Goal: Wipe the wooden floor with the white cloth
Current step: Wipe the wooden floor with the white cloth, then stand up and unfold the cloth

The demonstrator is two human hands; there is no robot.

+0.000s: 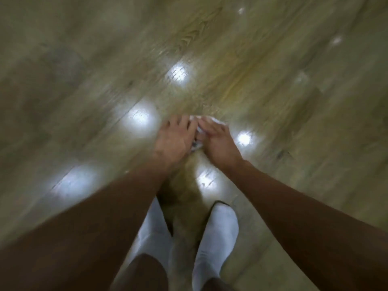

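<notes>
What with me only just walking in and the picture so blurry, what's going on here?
A person is bent over the wooden floor, with the left hand and right hand side by side, both pressing down on a bunched white cloth that is mostly hidden beneath them. Their feet in white socks stand just behind the hands. The blur keeps me from telling which part of the floor is already wiped.

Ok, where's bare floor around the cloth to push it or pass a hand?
Bare glossy wooden floor lies beyond both hands, left of the left hand and right of the right hand. Crowded: the crumpled white cloth under the hands, and behind them the two white-socked feet, with only a narrow strip between.
</notes>
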